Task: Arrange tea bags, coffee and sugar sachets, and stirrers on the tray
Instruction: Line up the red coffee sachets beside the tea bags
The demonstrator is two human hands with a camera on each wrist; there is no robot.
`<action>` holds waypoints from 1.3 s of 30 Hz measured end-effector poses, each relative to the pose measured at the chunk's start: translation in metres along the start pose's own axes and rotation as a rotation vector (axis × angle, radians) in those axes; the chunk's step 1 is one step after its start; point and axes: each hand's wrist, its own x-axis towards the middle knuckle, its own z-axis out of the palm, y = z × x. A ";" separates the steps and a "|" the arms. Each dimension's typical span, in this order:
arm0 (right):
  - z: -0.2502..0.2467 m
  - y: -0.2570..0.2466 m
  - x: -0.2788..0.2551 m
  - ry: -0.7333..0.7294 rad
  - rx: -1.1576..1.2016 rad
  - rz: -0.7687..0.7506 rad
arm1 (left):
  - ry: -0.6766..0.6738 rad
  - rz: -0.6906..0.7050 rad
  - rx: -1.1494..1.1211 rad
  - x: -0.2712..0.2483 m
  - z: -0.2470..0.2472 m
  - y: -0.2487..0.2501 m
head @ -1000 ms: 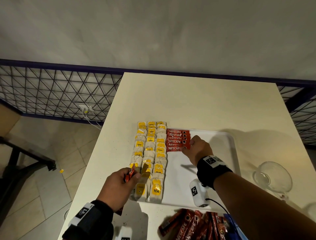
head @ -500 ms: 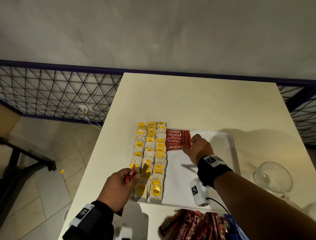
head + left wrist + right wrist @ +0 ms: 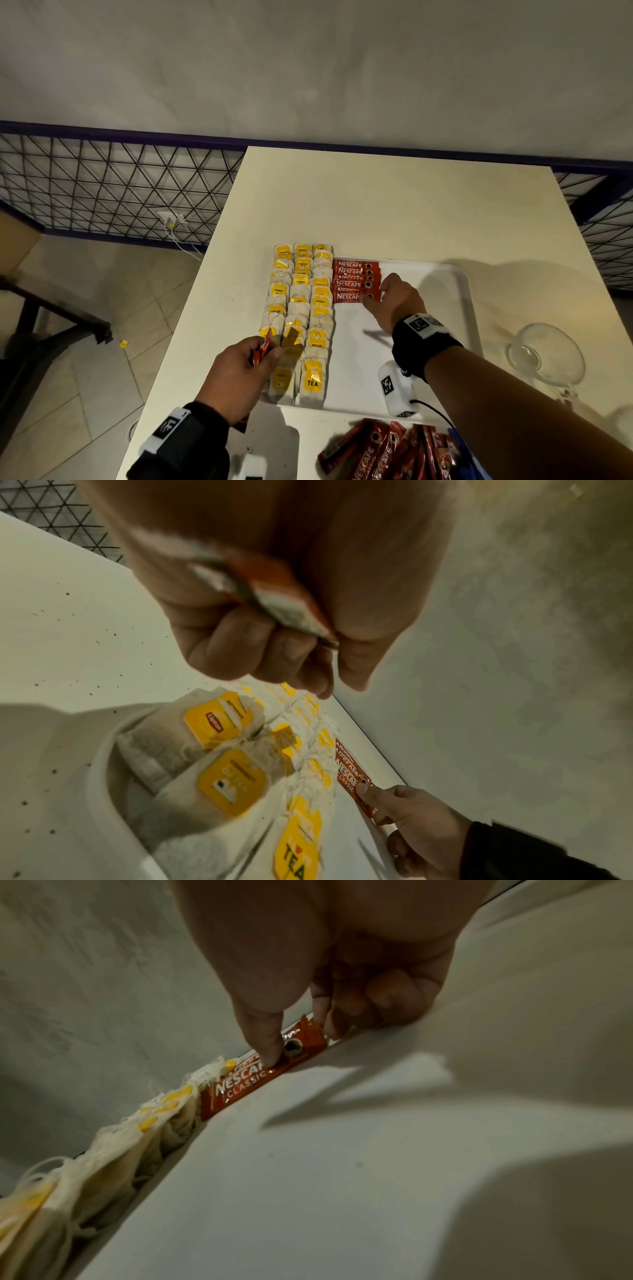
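- The left hand [image 3: 239, 373] covers most of the red coffee sachets [image 3: 261, 350] it grips; only their ends stick out, and their count cannot be told. In the left wrist view they are blurred.
- Its fingers are curled tight round those sachets, above the tray's 7 o'clock corner.
- A pile of loose red sachets [image 3: 383, 452] at the head view's 6 o'clock is cut off by the frame edge.
- A clear glass bowl [image 3: 544, 353] at 4 o'clock lies in dim light.
- The right hand [image 3: 399, 299] hides the right end of the nearest red Nescafe sachet [image 3: 349, 296], which lies flat on the white rectangular tray [image 3: 462, 308].
- Its thumb [image 3: 270, 1045] presses on that sachet while the curled fingertips [image 3: 334, 1026] touch the sachet's end, pinching it narrowly.
- That sachet is the nearest of a short stack, just beside three columns of yellow-tagged paper tea bags [image 3: 301, 318] filling the tray's 9 o'clock side.
- The tray rests on a cream table [image 3: 394, 205].
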 end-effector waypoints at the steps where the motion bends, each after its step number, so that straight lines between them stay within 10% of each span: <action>1: -0.001 -0.001 -0.001 0.000 -0.002 -0.005 | 0.002 0.001 -0.003 0.000 0.000 0.000; 10: -0.013 -0.014 -0.012 0.086 0.079 -0.177 | 0.009 0.037 0.054 -0.001 0.004 0.013; 15: -0.014 -0.060 -0.062 -0.390 0.172 -0.462 | 0.000 0.218 0.408 0.009 0.018 0.038; 19: -0.014 -0.054 -0.067 -0.528 0.316 -0.402 | -0.019 0.323 0.565 0.010 0.021 0.053; 31: -0.025 -0.038 -0.070 -0.420 0.464 -0.394 | -0.101 -0.024 -0.522 -0.003 0.008 0.049; 39: -0.023 -0.021 -0.064 -0.376 0.603 -0.307 | -0.024 -0.050 -0.437 0.011 0.017 0.042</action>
